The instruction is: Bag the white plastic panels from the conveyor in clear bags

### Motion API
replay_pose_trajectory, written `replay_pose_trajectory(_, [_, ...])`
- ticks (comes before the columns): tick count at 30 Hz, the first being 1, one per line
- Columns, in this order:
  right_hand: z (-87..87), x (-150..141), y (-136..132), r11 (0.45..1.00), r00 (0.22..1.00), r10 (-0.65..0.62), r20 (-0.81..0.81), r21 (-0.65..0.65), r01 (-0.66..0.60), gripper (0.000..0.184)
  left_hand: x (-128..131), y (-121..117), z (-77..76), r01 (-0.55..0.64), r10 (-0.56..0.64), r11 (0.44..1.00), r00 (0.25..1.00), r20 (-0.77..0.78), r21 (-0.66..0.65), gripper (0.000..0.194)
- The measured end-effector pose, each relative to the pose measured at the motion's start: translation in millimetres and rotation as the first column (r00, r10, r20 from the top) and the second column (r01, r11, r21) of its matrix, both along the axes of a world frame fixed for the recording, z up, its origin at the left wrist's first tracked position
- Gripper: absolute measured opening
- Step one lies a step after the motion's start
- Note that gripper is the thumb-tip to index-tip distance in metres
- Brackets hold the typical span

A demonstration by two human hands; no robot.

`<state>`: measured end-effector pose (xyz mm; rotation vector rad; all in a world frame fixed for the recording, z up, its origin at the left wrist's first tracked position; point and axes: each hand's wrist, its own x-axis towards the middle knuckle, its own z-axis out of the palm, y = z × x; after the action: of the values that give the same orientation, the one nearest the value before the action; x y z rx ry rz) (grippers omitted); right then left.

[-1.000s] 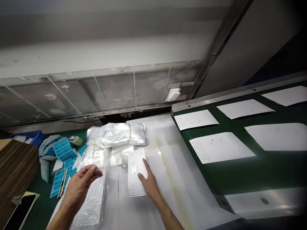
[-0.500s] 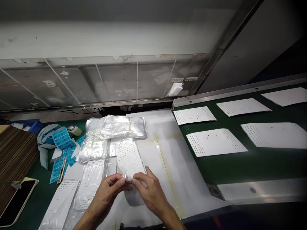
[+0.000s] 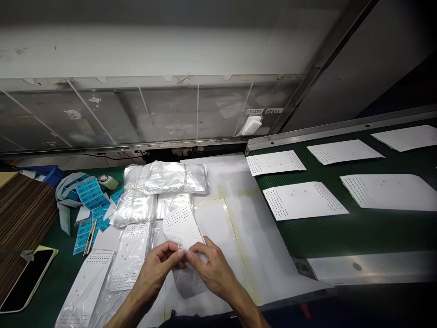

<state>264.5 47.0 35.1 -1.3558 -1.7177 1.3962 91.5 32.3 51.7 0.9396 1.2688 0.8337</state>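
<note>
Left hand (image 3: pixel 159 264) pinched on a scrap of clear film (image 3: pixel 180 248), fingertips close against a white dash-marked panel (image 3: pixel 180 223). Right hand (image 3: pixel 213 264) clamped on that panel, tilted above the white-covered counter (image 3: pixel 221 175), just this side of the bundled clear bags (image 3: pixel 175 177). Bagged panels (image 3: pixel 131 255) lie beside the left forearm; blue labels (image 3: pixel 90 193) and phone (image 3: pixel 29 278) farther left. Five panels (image 3: pixel 307 200) spread on the green belt (image 3: pixel 307 241), right.

Glare streaks the bundled plastic bags (image 3: pixel 175 177), while the upper right corner lies dark.
</note>
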Motion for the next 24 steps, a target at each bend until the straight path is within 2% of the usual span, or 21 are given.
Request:
replay_pose_trajectory(4, [-1.5, -0.8, -0.8, 0.999, 1.000, 0.006, 0.001, 0.032, -0.006, 0.026, -0.5, -0.3, 9.0, 0.057, -0.055, 0.998, 0.996, -0.076, 0.020, 0.025])
replay_pose_trajectory(7, [-4.3, -0.6, 0.0, 0.992, 0.999, 0.041, 0.020, 0.115, -0.044, 0.027, -4.8, -1.7, 9.6, 0.089, -0.086, 0.995, 0.992, -0.093, 0.033, 0.023])
replay_pose_trajectory(9, [-7.2, -0.9, 0.4, 0.983, 0.996, 0.020, 0.081, 0.178, -0.035, 0.029, -7.7, -4.4, 7.8, 0.080, -0.080, 0.997, 0.995, -0.059, 0.009, 0.021])
replay_pose_trajectory(12, [-12.8, -6.1, 0.1, 0.951, 0.963, -0.059, 0.261, 0.307, -0.025, 0.026, -8.9, -9.8, 5.8, -0.009, 0.023, 0.996, 0.986, 0.166, -0.084, 0.020])
replay_pose_trajectory(15, [-18.4, -15.9, 1.5, 0.884, 0.890, -0.101, 0.445, 0.451, -0.125, 0.022, -7.7, -12.8, 4.2, -0.092, 0.185, 0.974, 0.854, 0.486, -0.208, 0.023])
replay_pose_trajectory(16, [-19.4, -17.9, 3.5, 0.862, 0.873, -0.103, 0.476, 0.480, -0.160, 0.022, -8.1, -12.5, 3.0, -0.093, 0.207, 0.968, 0.820, 0.534, -0.233, 0.022])
replay_pose_trajectory(17, [-19.6, -18.1, 6.4, 0.853, 0.872, -0.097, 0.481, 0.492, -0.177, 0.022, -9.2, -11.4, 1.2, -0.076, 0.196, 0.968, 0.820, 0.537, -0.237, 0.020])
replay_pose_trajectory(19, [-16.6, -10.7, 14.7, 0.876, 0.908, -0.085, 0.410, 0.465, -0.128, 0.022, -14.0, -7.0, -4.6, -0.027, 0.099, 0.983, 0.912, 0.397, -0.182, 0.015])
replay_pose_trajectory(21, [-9.1, 7.5, 23.3, 0.926, 0.962, -0.132, 0.240, 0.375, 0.033, 0.022, -20.9, -0.4, -11.7, -0.002, 0.012, 0.997, 0.993, 0.116, -0.081, 0.015])
replay_pose_trajectory(23, [-0.5, 31.3, 26.9, 0.955, 0.976, -0.219, 0.004, 0.208, 0.213, 0.021, -26.9, 7.2, -17.7, -0.016, 0.016, 1.000, 0.990, -0.138, 0.005, 0.025])
replay_pose_trajectory(24, [2.2, 42.3, 25.2, 0.956, 0.957, -0.262, -0.127, 0.100, 0.275, 0.019, -28.7, 10.9, -19.6, -0.030, 0.036, 0.999, 0.975, -0.220, 0.029, 0.030])
